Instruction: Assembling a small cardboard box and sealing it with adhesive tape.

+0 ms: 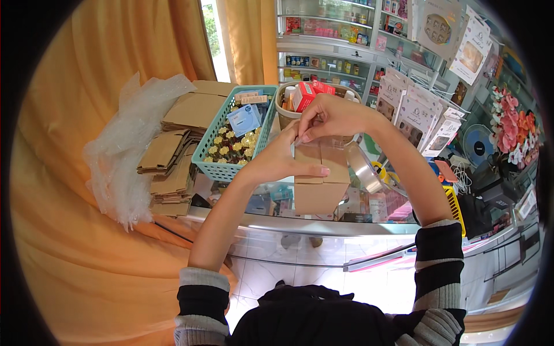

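Note:
A small brown cardboard box (321, 193) stands on the glass counter in front of me. My left hand (281, 158) grips its left side, the thumb lying across the top and the other fingers at the far left edge. Over the box's far left corner, my right hand (334, 118) is closed in a pinch, its fingertips meeting those of the left. What the pinch holds is too small to make out; a faint clear sheen shows on the box below it. Just right of the box is a wide roll of clear tape (365, 168), partly behind my right forearm.
Left of the box, a teal basket (206, 168) holds gold-capped bottles and small packets. Beyond it are stacked flattened cardboard (173, 151) and bubble wrap (130, 153). A round container (284, 115) with boxes stands behind my hands; hanging packs (412, 109) and a yellow basket (455, 207) are rightward.

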Tool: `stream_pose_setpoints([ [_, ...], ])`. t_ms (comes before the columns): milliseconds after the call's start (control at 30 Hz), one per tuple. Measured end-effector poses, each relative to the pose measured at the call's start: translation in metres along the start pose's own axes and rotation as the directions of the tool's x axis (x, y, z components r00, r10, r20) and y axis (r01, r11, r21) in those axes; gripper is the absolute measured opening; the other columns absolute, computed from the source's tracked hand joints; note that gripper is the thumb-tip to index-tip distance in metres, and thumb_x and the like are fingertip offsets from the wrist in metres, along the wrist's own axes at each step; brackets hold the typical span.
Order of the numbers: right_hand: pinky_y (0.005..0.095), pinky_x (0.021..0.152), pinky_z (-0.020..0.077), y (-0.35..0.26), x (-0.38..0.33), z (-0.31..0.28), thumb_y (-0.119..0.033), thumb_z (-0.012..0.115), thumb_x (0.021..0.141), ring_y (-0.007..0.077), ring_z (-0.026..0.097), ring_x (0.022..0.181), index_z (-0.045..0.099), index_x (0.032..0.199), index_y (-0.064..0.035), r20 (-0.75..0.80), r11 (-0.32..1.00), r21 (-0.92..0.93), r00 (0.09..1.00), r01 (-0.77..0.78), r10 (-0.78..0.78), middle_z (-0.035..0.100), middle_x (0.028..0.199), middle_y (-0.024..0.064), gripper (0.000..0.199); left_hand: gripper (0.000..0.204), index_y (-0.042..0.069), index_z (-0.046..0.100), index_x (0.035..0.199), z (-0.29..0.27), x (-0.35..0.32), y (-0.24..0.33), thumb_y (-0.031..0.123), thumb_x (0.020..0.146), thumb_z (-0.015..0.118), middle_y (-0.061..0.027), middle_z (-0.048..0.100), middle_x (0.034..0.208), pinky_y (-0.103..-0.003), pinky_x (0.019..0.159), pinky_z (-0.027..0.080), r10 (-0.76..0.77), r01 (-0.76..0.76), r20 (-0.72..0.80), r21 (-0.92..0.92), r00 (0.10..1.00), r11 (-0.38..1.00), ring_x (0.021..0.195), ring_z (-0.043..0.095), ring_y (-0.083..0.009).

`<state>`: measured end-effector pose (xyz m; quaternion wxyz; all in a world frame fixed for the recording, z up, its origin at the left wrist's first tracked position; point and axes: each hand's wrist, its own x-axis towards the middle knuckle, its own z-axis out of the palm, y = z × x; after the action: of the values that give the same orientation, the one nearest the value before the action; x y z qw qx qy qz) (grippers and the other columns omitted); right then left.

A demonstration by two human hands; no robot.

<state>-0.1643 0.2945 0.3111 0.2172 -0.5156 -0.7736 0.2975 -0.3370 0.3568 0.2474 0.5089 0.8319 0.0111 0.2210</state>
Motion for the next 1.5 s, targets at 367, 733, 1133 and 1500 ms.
stream_pose_setpoints([
  [367,0.0201,0.066,0.0456,0.001,-0.003,0.009,-0.002,0.068,0.076,0.0067,0.059,0.071,0.069,0.085,0.0012,-0.083,0.999,0.039,0.997,0.005,-0.002,0.068,0.08,0.0043,0.011,0.09,-0.003,0.039,0.127,0.006,0.0,0.003,0.029,0.057,0.086,-0.0128,0.046,0.124,-0.033,0.102,0.033,0.014,-0.022,-0.076,-0.101,0.997,0.995,0.117,0.045,-0.0218],
  [733,0.0229,0.061,0.0438,0.005,-0.001,0.017,-0.003,0.071,0.07,0.0076,0.056,0.065,0.066,0.075,0.0005,-0.178,0.994,0.102,0.984,0.042,-0.024,0.064,0.07,0.0033,0.008,0.096,-0.004,0.036,0.13,0.006,0.001,-0.002,0.033,0.057,0.086,-0.0156,0.045,0.127,-0.035,0.105,0.031,0.024,-0.03,-0.089,-0.06,0.996,0.998,0.121,0.042,-0.0242],
  [1133,0.0251,0.056,0.0355,0.006,0.003,0.02,-0.023,0.082,0.058,0.0094,0.047,0.065,0.047,0.08,-0.0075,-0.361,0.994,-0.023,0.928,-0.104,0.089,0.049,0.069,0.0003,0.044,0.105,-0.008,0.033,0.13,0.007,0.0,-0.001,0.041,0.053,0.085,-0.0192,0.044,0.128,-0.036,0.103,0.031,-0.047,0.048,-0.108,0.011,0.993,0.999,0.122,0.042,-0.027],
  [1500,0.0327,0.062,0.0449,0.008,0.016,0.035,-0.027,0.077,0.053,0.0222,0.058,0.072,0.047,0.08,-0.0034,-0.476,0.964,-0.125,0.866,-0.235,0.149,0.058,0.076,0.0125,0.046,0.093,-0.006,0.037,0.128,0.001,0.0,-0.008,0.035,0.059,0.084,-0.016,0.046,0.124,-0.034,0.102,0.032,-0.053,0.058,-0.109,0.051,0.993,0.997,0.118,0.044,-0.0233],
])
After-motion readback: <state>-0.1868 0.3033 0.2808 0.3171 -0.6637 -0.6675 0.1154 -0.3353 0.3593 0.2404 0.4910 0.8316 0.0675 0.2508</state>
